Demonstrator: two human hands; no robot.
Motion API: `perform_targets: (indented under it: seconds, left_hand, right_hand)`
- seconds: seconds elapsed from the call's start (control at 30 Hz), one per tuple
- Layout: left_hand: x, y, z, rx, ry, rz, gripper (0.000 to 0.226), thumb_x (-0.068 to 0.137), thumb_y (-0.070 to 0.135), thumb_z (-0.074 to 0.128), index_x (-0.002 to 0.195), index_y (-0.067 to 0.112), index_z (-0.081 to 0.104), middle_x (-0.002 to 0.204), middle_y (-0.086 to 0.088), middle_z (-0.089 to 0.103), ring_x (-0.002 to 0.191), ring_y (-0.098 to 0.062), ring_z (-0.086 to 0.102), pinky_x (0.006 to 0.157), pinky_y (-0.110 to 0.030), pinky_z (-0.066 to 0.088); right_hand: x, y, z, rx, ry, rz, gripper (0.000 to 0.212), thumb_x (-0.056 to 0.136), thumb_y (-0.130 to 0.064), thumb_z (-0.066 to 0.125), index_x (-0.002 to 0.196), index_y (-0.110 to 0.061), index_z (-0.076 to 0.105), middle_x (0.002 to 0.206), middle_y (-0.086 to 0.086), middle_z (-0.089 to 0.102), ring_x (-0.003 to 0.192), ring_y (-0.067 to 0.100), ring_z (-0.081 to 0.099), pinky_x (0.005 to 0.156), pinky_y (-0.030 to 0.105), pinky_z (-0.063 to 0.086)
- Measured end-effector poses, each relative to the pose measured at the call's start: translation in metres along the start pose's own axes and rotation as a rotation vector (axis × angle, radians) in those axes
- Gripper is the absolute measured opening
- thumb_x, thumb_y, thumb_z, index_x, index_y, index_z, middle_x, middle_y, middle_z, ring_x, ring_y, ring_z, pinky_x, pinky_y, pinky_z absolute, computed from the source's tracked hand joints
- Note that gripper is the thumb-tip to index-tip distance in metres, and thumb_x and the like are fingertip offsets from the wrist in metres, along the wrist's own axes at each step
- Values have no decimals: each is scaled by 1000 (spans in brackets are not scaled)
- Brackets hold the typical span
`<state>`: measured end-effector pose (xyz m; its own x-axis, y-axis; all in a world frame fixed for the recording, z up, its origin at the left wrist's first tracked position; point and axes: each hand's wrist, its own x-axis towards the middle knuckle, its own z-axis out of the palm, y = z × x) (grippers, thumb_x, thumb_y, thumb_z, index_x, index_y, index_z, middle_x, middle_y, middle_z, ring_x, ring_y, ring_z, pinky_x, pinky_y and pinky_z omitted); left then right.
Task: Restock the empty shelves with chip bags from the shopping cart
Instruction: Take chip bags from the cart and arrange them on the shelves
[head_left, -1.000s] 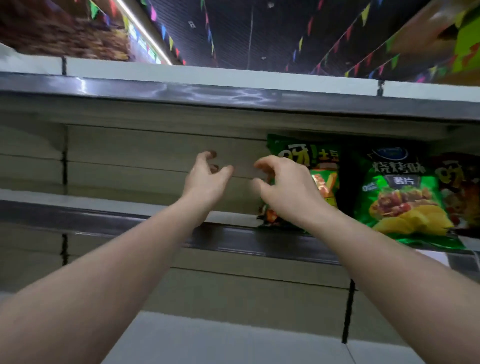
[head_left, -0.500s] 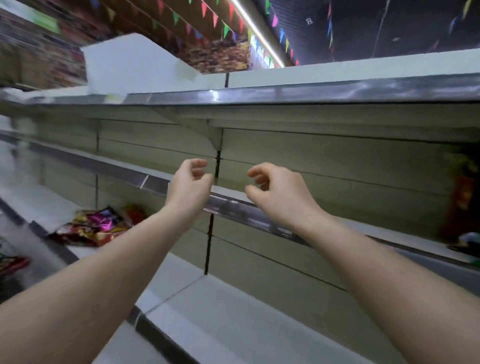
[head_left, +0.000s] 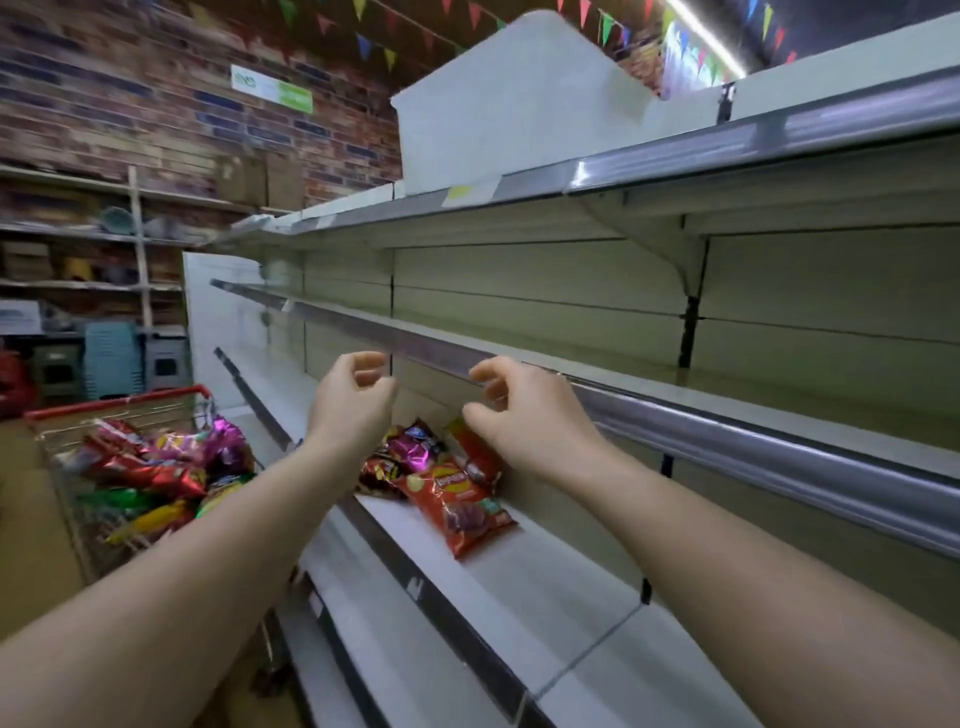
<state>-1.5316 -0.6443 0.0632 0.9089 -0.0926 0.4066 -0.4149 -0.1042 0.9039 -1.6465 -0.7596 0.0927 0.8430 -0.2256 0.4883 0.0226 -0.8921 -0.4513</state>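
Left hand: grip empty, fingers loosely curled, raised in the air before the middle shelf's metal rail. Right hand: same, grip loose and holding nothing, fingers bent, just beside that rail.

At far left, shopping cart with red handle, heaped with chip bags lying crosswise in red, pink, green and yellow. Between and below the hands, on the lower shelf, a small cluster of bags: purple bag toward the back, red chip bag flat on the shelf, long axis running diagonally, near end pointing toward the shelf's front edge. To the right of it, bare white shelf surface stretching on. Middle shelf bare along its visible length; upper shelf above, with a bracket beneath it.
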Motion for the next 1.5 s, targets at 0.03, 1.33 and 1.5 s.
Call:
perform_targets:
  seconds: [0.03, 1.33, 1.5]
  left_hand:
    - [9, -10, -6, 7, 7, -19, 29, 94, 12, 50, 123, 15, 52, 112, -2, 54, 100, -17, 50, 81, -28, 36]
    - [292, -365, -217, 49, 348, -595, 30, 96, 18, 52, 125, 13, 49, 114, -9, 58, 97, -22, 62, 74, -31, 53]
    - [353, -413, -243, 35, 322, -664, 28, 97, 20, 48, 125, 13, 48, 116, -9, 57, 92, -20, 60, 56, -23, 43]
  right_hand:
    - [10, -2, 13, 18, -25, -5, 39, 90, -25, 54, 129, -21, 51, 114, 0, 59, 108, 17, 55, 86, 25, 41]
    - [346, -83, 506, 305, -617, 2, 42, 91, -25, 56, 132, -19, 48, 101, -1, 57, 88, 17, 59, 78, 32, 51]
    - [393, -98, 562, 265, -632, 74, 41, 90, -27, 57, 130, -19, 50, 115, 2, 60, 96, 22, 60, 78, 34, 53]
